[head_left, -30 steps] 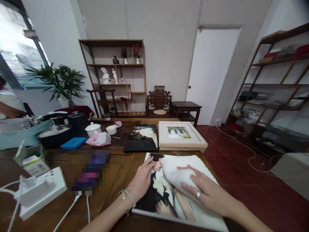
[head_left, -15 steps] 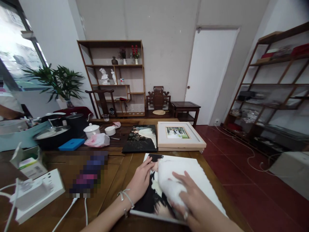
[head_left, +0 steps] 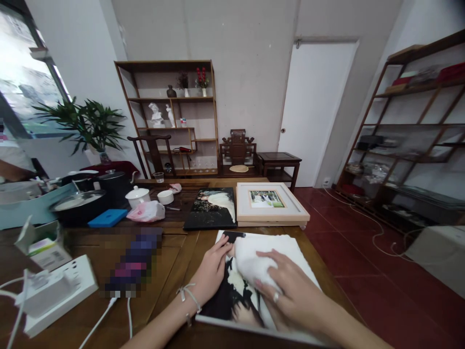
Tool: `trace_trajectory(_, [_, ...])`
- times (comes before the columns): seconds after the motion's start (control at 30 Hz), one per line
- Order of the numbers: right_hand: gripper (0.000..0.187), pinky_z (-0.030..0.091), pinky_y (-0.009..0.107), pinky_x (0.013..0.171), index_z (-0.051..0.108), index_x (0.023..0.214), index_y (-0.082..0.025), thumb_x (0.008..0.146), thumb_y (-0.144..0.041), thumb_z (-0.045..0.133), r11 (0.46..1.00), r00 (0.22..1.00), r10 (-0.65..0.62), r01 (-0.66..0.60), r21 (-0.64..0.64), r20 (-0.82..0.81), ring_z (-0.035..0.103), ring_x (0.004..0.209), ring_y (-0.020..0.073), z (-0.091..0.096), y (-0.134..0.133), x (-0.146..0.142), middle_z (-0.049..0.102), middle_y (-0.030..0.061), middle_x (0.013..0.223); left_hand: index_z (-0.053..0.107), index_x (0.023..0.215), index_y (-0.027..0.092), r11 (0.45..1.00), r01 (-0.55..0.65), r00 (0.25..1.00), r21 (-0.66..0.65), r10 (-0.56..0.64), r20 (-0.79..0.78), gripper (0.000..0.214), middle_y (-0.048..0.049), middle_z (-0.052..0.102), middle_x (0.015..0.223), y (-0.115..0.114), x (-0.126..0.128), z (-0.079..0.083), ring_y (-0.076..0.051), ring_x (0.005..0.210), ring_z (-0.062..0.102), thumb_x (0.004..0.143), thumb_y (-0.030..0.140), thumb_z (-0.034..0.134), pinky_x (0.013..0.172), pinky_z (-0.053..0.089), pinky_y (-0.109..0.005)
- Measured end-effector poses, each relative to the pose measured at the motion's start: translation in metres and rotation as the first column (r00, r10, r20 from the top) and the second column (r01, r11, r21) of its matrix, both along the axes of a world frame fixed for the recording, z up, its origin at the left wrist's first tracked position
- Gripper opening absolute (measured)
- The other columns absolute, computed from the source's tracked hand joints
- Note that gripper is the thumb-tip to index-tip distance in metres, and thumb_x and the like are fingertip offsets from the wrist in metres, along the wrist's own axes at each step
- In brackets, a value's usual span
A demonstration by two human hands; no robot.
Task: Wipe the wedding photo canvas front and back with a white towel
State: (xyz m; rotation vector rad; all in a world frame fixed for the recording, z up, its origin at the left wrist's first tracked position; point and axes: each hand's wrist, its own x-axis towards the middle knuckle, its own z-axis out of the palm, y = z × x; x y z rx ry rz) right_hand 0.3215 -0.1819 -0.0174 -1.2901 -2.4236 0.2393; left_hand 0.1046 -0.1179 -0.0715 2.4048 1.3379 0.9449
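A picture panel (head_left: 214, 303) with a dark photo print lies on the table in front of me. My left hand (head_left: 214, 266) rests on its left part, fingers stretched out flat near the upper corner. A soft, bunched white cloth (head_left: 250, 257) covers much of the panel's right side, its far edge ragged. Over this cloth is my right hand (head_left: 290, 286), its fingers curled around it and pressing it to the print. The print beneath the cloth is hidden.
Behind the panel lie a dark picture board (head_left: 210, 208) and a pale wooden frame (head_left: 269, 203). To the left are a blurred-out phone (head_left: 134, 261), a white power strip (head_left: 60, 295) with cables, a blue box (head_left: 108, 217), a lidded white pot (head_left: 138, 198) and dark pans.
My right hand has shifted slightly with the white cloth, and more of the print's lower right part shows. My left hand stays in place.
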Motion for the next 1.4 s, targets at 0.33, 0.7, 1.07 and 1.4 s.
trace_trajectory(0.33, [0.033,0.031,0.045,0.096,0.061,0.082,-0.016,0.092,-0.032,0.033,0.995,0.995,-0.087,0.09,0.037,-0.058,0.045,0.113,0.0254,-0.002,0.028,-0.007,0.06,0.0131,0.108,0.057,0.11,0.017,1.0,-0.006,1.0,0.01,0.006,0.025,0.034,-0.0098,0.051,0.128,0.001,-0.001,0.0,-0.019,0.121,0.045,0.084,0.01,0.036,0.101,0.037,-0.039])
trace_trajectory(0.7, [0.047,0.042,0.039,0.095,0.038,0.133,-0.022,0.088,-0.032,0.045,0.952,0.948,0.303,-0.306,0.017,0.092,0.05,0.113,0.0239,-0.048,-0.035,-0.006,0.051,0.0099,0.126,0.059,0.108,0.016,0.999,-0.018,1.0,-0.027,0.018,0.006,0.034,-0.0105,0.051,0.128,-0.001,0.002,0.008,-0.018,0.122,0.044,0.085,0.011,0.035,0.102,0.036,-0.038])
trace_trajectory(1.07, [0.03,0.035,0.045,0.093,0.063,0.079,-0.015,0.089,-0.032,0.04,0.991,0.995,-0.099,0.098,0.09,0.006,0.047,0.11,0.0281,-0.006,0.015,0.002,0.055,0.0167,0.116,0.058,0.11,0.018,1.0,-0.009,1.0,0.013,0.009,0.03,0.034,-0.0079,0.052,0.128,0.0,-0.001,0.0,-0.019,0.121,0.044,0.083,0.01,0.038,0.102,0.037,-0.039])
trace_trajectory(1.4, [0.027,0.024,0.05,0.101,0.064,0.083,-0.014,0.087,-0.027,0.041,0.995,0.997,-0.052,0.048,0.084,0.051,0.039,0.119,0.0293,-0.006,0.015,-0.011,0.056,0.0163,0.117,0.057,0.111,0.014,0.998,-0.063,0.998,-0.004,0.063,0.013,0.036,-0.0116,0.05,0.128,-0.002,0.005,0.0,-0.02,0.122,0.043,0.085,0.01,0.034,0.102,0.036,-0.039])
